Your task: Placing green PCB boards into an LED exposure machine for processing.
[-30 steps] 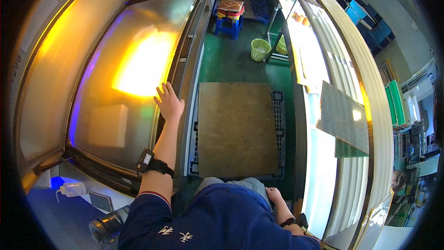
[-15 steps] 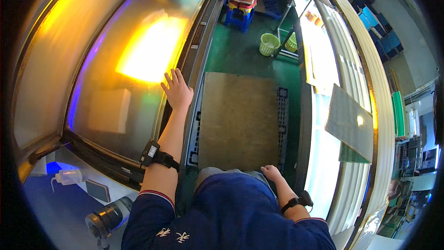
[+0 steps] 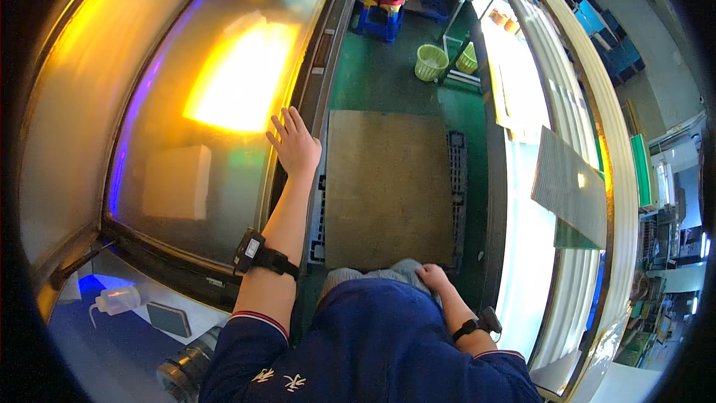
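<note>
My left hand is open, fingers spread, at the right-hand rail of a dark-framed machine bed. Its fingertips reach the edge of a cloudy translucent sheet stretched in that frame; whether they press on it, I cannot tell. Under the sheet glows a bright yellow-white rectangle, just beyond my fingers. A pale rectangular block shape shows through nearer to me. My right hand hangs low beside my grey trousers, its fingers curled in a loose fist, with nothing visible in it.
A raised framed cover stands at the left. A brown board lies on the floor ahead. On the right are a lit bench and a tilted grey panel. Bottle and phone lie lower left; green baskets stand ahead.
My left hand has shifted slightly right and stays spread at the rail. My right hand stays by my trousers. The whole view has shifted a little.
</note>
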{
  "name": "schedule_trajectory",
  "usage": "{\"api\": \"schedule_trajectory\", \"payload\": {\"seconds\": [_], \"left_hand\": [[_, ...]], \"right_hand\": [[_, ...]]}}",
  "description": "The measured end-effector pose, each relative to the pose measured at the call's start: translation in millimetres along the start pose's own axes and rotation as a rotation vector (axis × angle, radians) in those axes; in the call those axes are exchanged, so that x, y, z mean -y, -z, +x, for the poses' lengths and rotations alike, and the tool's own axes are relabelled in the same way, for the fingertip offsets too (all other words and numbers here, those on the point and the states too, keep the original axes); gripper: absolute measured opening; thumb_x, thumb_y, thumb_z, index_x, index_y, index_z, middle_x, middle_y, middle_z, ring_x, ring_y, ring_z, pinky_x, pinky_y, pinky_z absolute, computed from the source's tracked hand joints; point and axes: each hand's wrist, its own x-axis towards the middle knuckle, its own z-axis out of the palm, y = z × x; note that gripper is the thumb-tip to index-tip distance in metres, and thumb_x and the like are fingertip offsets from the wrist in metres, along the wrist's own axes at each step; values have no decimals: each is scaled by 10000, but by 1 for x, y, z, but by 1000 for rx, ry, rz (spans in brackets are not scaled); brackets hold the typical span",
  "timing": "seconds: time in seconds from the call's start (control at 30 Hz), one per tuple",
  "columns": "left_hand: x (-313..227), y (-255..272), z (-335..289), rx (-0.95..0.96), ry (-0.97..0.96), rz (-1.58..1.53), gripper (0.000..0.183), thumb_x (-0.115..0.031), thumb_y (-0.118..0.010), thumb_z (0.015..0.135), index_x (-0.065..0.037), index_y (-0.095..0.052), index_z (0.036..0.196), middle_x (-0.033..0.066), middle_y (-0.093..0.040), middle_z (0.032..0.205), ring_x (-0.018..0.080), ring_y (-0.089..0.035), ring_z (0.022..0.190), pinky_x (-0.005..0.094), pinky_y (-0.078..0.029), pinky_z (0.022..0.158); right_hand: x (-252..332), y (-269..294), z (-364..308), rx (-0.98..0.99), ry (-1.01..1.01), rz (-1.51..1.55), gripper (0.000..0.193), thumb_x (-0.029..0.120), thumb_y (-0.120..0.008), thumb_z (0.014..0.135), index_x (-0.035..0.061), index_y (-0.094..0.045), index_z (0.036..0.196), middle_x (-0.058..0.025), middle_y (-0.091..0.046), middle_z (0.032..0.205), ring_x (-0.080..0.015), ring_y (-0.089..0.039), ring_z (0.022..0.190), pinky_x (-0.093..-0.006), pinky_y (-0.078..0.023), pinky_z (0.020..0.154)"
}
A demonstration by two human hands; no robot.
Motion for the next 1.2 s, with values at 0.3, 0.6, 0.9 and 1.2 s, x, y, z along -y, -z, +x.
{"api": "schedule_trajectory", "payload": {"seconds": [0.3, 0.6, 0.9, 1.2], "left_hand": [[4, -6, -1, 64, 11, 41, 842, -337, -676, 859, -40, -273, 1537, 158, -292, 1595, 365, -223, 1491, 599, -239, 1170], [-4, 11, 5, 90, 15, 41, 894, -328, -710, 829, -76, -254, 1555, 113, -308, 1600, 334, -239, 1493, 628, -208, 1171], [-12, 20, -3, 214, 103, 41, 926, -267, -727, 801, -91, -231, 1563, 101, -243, 1627, 346, -188, 1505, 603, -124, 1202], [-97, 7, -85, 377, -228, -282, 806, -263, -666, 796, -31, -339, 1496, 215, -238, 1595, 422, -169, 1486, 602, -160, 1176]], "right_hand": [[16, 27, -13, -12, -61, 46, 457, 455, -562, 918, 31, -730, 940, -199, -720, 917, -372, -693, 923, -456, -529, 834], [-4, 109, -1, -254, 7, 343, 390, 339, -599, 971, 30, -612, 735, 0, -514, 615, -117, -472, 585, -338, -401, 559], [30, 213, 40, -156, 80, 485, 451, 389, -591, 967, -7, -619, 754, -9, -536, 627, -112, -489, 630, -339, -417, 592], [73, 277, 31, 216, 202, 344, 496, 474, -573, 962, 5, -674, 836, -97, -640, 731, -191, -604, 710, -358, -491, 696]]}}
